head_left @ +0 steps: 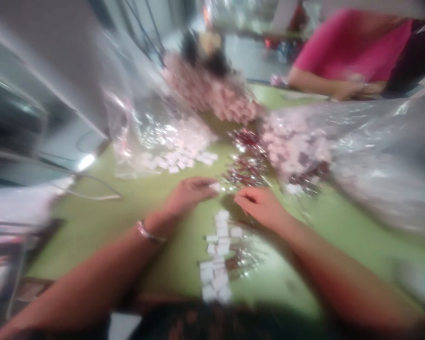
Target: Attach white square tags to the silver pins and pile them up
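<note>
My left hand (194,190) is closed in a pinch on a small white block (215,187) at its fingertips. A short gap to the right, my right hand (258,202) has its fingers pressed together; blur hides what they hold, if anything. Just beyond it lies a heap of shiny red and silver strips (248,165). Nearer my body, a column of white blocks with thin shiny strips (219,255) attached runs down the green table (156,264). More loose white blocks (180,158) spill from a clear plastic bag (134,127) at the left.
Bundles of pale pink pieces (226,99) lie at the back, and a further pile (297,146) sits by a large clear plastic sheet (386,160) on the right. Across the table a person in a pink top (357,47) works with both hands. A grey panel (53,47) stands left.
</note>
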Available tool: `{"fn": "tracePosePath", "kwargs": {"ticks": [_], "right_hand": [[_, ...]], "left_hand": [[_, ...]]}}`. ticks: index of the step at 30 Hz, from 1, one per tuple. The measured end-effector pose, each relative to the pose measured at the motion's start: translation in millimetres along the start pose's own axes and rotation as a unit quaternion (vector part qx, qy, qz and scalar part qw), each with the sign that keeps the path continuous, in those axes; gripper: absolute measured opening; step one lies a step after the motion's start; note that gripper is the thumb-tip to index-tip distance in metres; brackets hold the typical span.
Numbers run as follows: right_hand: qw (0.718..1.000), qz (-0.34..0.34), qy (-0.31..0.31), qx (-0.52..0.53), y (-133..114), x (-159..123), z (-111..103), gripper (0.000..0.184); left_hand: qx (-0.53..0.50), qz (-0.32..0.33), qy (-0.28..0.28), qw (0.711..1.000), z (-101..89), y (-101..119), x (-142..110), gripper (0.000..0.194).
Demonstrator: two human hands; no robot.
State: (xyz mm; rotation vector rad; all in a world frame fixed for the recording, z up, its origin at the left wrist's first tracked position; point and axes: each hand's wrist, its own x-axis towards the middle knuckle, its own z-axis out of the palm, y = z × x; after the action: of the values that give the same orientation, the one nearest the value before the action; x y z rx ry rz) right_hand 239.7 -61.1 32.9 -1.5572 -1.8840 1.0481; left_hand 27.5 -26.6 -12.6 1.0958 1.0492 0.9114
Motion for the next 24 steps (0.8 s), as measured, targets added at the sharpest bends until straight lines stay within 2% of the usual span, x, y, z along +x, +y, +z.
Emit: {"fn": "tracePosePath", "kwargs": {"ticks": [6, 10, 15, 18, 21, 24], "right_hand": [[0.999, 0.000, -0.038, 0.013, -1, -1, 1, 0.024], [0.996, -0.005, -0.081, 0.026, 2, -1, -2, 0.020], [0.992, 0.036, -0.119, 0.034, 4, 1, -2, 0.021], [0.996, 0.024, -0.085, 0.012, 7, 2, 7, 0.024], [0.999, -0.018, -0.028, -0.025, 13, 4, 19, 0.024], [0.994, -0.064, 0.000, -0.086, 19, 6, 26, 0.023]], "left_hand": [[-0.024, 0.013, -0.050, 0.998, 2.2, -1, 0, 0.032], [0.058, 0.036, -0.064, 0.996, 1.2, 1, -1, 0.032], [0.142, 0.055, -0.083, 0.985, 4.3, 1, -2, 0.035], [0.133, 0.037, -0.070, 0.988, 9.3, -5, 0, 0.031], [0.111, 0.020, -0.053, 0.992, 13.5, -11, 3, 0.030], [0.127, 0.025, -0.053, 0.990, 16.4, -15, 4, 0.027]]}}
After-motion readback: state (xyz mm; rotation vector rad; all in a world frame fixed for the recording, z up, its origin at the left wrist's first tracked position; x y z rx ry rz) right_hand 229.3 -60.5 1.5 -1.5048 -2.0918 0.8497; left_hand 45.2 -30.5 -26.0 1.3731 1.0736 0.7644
